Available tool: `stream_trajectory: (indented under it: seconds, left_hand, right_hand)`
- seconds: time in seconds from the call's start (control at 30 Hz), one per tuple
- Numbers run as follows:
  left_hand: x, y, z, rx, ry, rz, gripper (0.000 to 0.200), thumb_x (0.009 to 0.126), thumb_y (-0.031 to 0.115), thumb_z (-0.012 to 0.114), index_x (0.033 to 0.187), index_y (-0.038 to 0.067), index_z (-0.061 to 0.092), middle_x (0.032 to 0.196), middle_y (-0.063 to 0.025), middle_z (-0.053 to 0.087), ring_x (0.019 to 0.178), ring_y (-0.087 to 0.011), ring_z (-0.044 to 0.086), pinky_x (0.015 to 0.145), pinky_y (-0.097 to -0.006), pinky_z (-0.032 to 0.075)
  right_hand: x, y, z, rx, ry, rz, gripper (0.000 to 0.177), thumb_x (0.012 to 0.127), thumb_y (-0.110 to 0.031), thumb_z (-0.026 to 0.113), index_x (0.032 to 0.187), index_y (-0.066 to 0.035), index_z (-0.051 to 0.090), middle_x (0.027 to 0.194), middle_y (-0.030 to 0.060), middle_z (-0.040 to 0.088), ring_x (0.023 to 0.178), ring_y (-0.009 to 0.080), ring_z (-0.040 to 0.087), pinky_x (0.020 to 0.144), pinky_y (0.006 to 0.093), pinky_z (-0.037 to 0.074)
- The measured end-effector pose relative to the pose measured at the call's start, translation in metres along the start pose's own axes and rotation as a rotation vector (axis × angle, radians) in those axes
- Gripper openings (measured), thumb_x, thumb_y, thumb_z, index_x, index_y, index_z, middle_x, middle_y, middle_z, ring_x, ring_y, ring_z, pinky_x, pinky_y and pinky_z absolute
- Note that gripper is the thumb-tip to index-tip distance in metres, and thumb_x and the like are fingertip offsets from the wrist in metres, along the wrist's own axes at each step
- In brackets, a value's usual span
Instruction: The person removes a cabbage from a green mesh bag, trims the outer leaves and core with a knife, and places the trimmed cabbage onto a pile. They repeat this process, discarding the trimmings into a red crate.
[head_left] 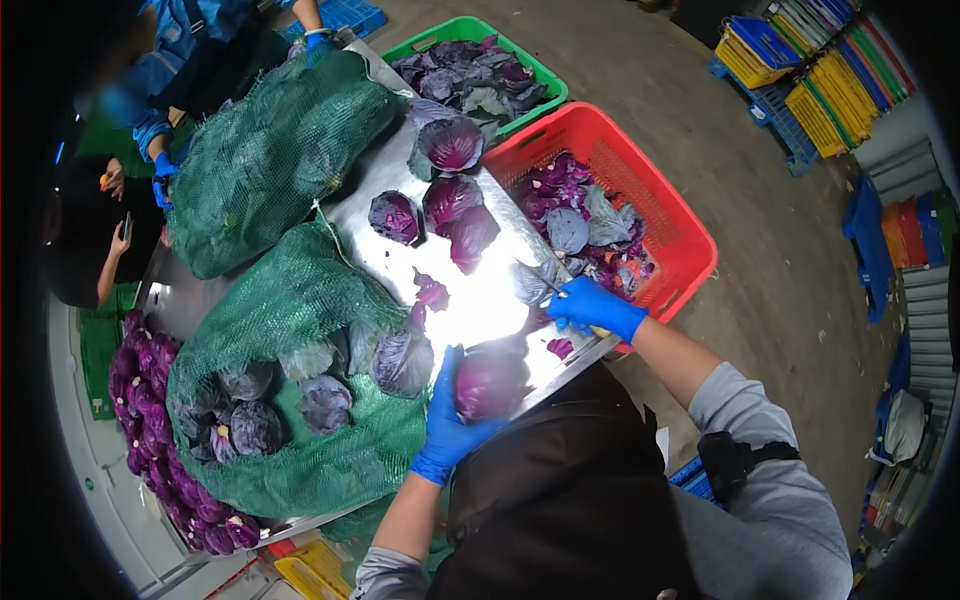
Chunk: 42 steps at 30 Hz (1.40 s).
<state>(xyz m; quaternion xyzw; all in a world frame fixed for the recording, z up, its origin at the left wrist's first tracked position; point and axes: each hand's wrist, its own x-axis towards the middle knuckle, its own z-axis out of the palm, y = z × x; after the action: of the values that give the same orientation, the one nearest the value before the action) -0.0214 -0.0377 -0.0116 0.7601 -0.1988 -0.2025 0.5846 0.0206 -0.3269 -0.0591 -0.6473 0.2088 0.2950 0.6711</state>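
Note:
My left hand [447, 428], in a blue glove, is closed against the side of a peeled red cabbage [490, 386] at the near edge of the metal table [375, 255]. My right hand [600, 308], also blue-gloved, is closed on what looks like a knife [599, 331]; mostly hidden, it shows a bit of handle below the fingers. Beside that hand lies a loose outer leaf [533, 283], partly over the table's edge. A purple scrap [560, 347] is between the two hands. Further up the table are several loose purple leaves [455, 143] and a leaf piece [431, 292].
A red crate [685, 240] with trimmings stands at the table's right, a green crate [550, 88] of leaves beyond it. Green net sacks [275, 290] of cabbages cover the left. Peeled cabbages [150, 410] are piled at far left. A co-worker's gloved hand [163, 180] touches a sack.

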Motion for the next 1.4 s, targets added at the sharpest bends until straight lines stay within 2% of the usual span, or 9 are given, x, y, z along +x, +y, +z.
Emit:
stream_trajectory:
  seconds: [0.17,0.23,0.33,0.5,0.67,0.83,1.0,1.23,1.4]
  left_hand:
    - [0.006,-0.01,-0.002,-0.487,0.448,-0.248,0.098,0.059,0.005,0.079,0.142,0.003,0.026,0.137,-0.0112,0.039,0.121,-0.0221,0.044,0.104,-0.0339,0.037]
    - [0.012,-0.01,0.0,-0.636,0.545,-0.31,0.089,0.059,-0.001,0.075,0.138,0.003,0.035,0.131,-0.0102,0.044,0.118,-0.0205,0.046,0.101,-0.033,0.04]
    - [0.02,0.011,0.008,-0.419,0.426,-0.14,0.085,0.059,-0.001,0.076,0.135,0.003,0.039,0.129,-0.0087,0.045,0.117,-0.0204,0.047,0.1,-0.0337,0.041]
    - [0.013,-0.014,0.011,-0.309,0.269,-0.102,0.086,0.055,0.003,0.081,0.132,0.003,0.041,0.127,-0.0068,0.046,0.116,-0.0214,0.048,0.101,-0.0348,0.041]
    - [0.019,-0.027,0.02,-0.662,0.499,-0.275,0.074,0.067,0.005,0.076,0.132,0.003,0.04,0.122,-0.0099,0.049,0.112,-0.0211,0.05,0.094,-0.0351,0.044]
    - [0.033,-0.028,0.019,-0.625,0.573,-0.486,0.07,0.075,0.013,0.073,0.131,0.003,0.031,0.117,-0.0135,0.049,0.103,-0.0216,0.053,0.086,-0.0335,0.048]
    - [0.041,-0.025,0.018,-0.551,0.498,-0.572,0.073,0.073,0.018,0.075,0.129,0.005,0.029,0.115,-0.0123,0.047,0.101,-0.0207,0.053,0.083,-0.0323,0.049]
    - [0.044,-0.018,0.008,-0.555,0.389,-0.457,0.078,0.07,0.015,0.076,0.132,0.004,0.029,0.119,-0.0129,0.045,0.103,-0.0209,0.053,0.083,-0.0322,0.049]
    - [0.026,-0.037,-0.005,-1.137,0.32,-0.345,0.074,0.076,0.02,0.07,0.137,0.009,0.031,0.13,-0.019,0.042,0.116,-0.0302,0.049,0.094,-0.0446,0.045]
  right_hand:
    - [-0.001,-0.012,-0.043,-0.335,0.28,0.099,0.021,0.078,-0.024,0.066,0.086,-0.005,0.064,0.066,0.005,0.064,0.048,0.0137,0.056,0.043,0.0296,0.045]
    - [-0.021,-0.037,-0.036,-0.954,0.572,-0.413,0.034,0.078,-0.032,0.069,0.097,-0.005,0.064,0.078,0.0087,0.068,0.066,0.018,0.064,0.061,0.0334,0.051]
    - [-0.023,-0.056,0.035,-0.696,0.16,-0.489,0.055,0.076,-0.043,0.07,0.116,-0.007,0.059,0.091,0.0166,0.067,0.084,0.0236,0.065,0.078,0.032,0.049]
    - [0.039,-0.006,0.049,-0.827,0.117,-0.561,0.044,0.082,-0.043,0.059,0.107,-0.007,0.063,0.089,0.0168,0.066,0.077,0.0332,0.064,0.068,0.0406,0.05]
    - [0.002,-0.017,0.013,-0.949,0.6,-0.365,0.03,0.081,-0.037,0.061,0.089,-0.007,0.065,0.083,0.0161,0.066,0.074,0.0314,0.065,0.065,0.0402,0.05]
    - [-0.039,-0.044,0.077,-1.054,0.408,-1.102,0.029,0.079,-0.037,0.064,0.087,-0.008,0.065,0.081,0.0167,0.065,0.072,0.0308,0.065,0.064,0.0407,0.05]
    - [-0.058,-0.067,0.079,-0.914,0.072,-0.631,0.031,0.077,-0.041,0.063,0.082,-0.01,0.066,0.069,0.0148,0.062,0.066,0.0313,0.063,0.059,0.0415,0.049]
    - [0.001,-0.032,0.041,-0.728,-0.101,-0.937,0.032,0.078,-0.038,0.063,0.079,-0.007,0.066,0.064,0.0132,0.062,0.054,0.0278,0.061,0.049,0.0392,0.047]
    - [-0.002,-0.043,-0.007,-0.148,0.215,0.063,0.031,0.081,-0.034,0.066,0.082,-0.003,0.067,0.065,0.0048,0.062,0.056,0.013,0.059,0.052,0.0279,0.048]
